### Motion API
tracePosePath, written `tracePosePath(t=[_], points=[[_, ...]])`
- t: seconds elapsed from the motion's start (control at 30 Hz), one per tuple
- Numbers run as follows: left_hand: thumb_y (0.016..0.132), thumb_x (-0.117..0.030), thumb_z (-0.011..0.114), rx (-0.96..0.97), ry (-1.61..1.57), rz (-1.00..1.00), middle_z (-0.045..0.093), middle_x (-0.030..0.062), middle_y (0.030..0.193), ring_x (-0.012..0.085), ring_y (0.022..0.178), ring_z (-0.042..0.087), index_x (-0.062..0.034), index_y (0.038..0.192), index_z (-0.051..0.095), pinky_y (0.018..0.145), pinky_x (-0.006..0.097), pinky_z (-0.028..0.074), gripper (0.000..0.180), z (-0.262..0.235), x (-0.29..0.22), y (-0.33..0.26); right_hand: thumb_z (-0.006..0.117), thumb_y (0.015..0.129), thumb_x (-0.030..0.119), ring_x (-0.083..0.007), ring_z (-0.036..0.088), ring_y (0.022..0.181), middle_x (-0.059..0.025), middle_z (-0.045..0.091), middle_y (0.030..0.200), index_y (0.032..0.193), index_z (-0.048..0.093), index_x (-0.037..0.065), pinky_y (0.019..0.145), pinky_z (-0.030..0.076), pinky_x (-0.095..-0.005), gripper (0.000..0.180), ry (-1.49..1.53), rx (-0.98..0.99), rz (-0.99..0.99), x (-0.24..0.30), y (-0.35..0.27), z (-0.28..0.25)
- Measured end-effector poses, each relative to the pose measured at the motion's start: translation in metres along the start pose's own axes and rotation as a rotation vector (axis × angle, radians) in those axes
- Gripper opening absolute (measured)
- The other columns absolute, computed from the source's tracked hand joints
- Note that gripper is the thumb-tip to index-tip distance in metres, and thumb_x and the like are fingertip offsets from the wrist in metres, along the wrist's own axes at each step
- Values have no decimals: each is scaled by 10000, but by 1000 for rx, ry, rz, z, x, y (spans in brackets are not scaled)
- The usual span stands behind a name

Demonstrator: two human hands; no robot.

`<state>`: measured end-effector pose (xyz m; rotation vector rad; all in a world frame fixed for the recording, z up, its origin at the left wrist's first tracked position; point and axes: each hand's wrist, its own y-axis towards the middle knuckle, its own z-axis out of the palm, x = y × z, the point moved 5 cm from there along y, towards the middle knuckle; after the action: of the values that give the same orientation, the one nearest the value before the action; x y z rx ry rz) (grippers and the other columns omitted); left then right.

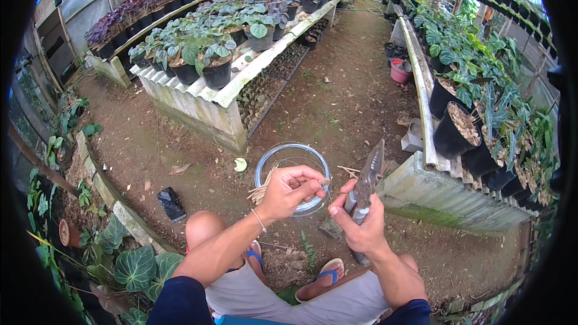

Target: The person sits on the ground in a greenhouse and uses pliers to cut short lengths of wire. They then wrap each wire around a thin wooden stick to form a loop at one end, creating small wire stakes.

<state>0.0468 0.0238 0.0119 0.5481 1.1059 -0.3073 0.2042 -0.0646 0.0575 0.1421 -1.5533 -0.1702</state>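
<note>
Grey metal pliers [367, 177] gripped in right hand [360, 222], long axis near upright, closed tips pointing up and away. Thin silver wire end pinched in left hand [288, 191], fingers curled, above coiled wire hoop [265, 162] on brown dirt floor [337, 102]. Forearms raised over knees.

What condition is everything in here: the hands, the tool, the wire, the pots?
left hand: fingers pinched on a thin wire end
right hand: closed around the pliers' handles
pliers: held upright, jaws shut, pointing up
wire coil: lying flat on the dirt floor, wound in a ring
black pots on the left bench: upright, planted
pink pot: upright on the ground
sandals: on the feet
</note>
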Motion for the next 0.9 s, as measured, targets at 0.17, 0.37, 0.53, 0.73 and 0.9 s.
tracePosePath(t=[0.17,0.37,0.53,0.73,0.9], points=[[1018,-161,659,40,-238,-49,728,80,879,47,714,574,7,1121,695,609,203,431,200,6,3,0,725,902,-10,-47,555,748,-1,621,883,1214,508,46,657,441,-221,384,122,26,23,-4,1,-1],[1026,-176,634,54,-441,-195,700,77,891,72,744,588,-6,1102,666,632,205,447,189,7,4,0,729,876,-22,-79,580,737,-20,617,868,1219,487,46,642,465,-242,425,88,47,28,-6,1,-2],[1034,-178,624,193,-542,-197,689,71,899,77,741,581,-19,1105,646,631,205,452,175,10,0,-1,712,886,-26,-40,540,744,9,598,875,1223,502,56,670,432,-219,405,119,43,45,-2,1,-6],[1031,-151,627,186,-453,-159,716,101,931,80,729,570,-10,1133,653,626,207,450,176,8,0,0,717,881,-20,-47,550,757,5,600,878,1228,502,48,679,438,-224,414,110,66,48,-2,3,-11],[1023,-129,635,145,-505,-223,729,115,953,79,719,567,-8,1146,670,625,206,448,176,6,2,-1,710,878,-29,-56,555,744,-3,606,875,1239,497,45,672,442,-228,425,133,81,19,-6,8,-15]])
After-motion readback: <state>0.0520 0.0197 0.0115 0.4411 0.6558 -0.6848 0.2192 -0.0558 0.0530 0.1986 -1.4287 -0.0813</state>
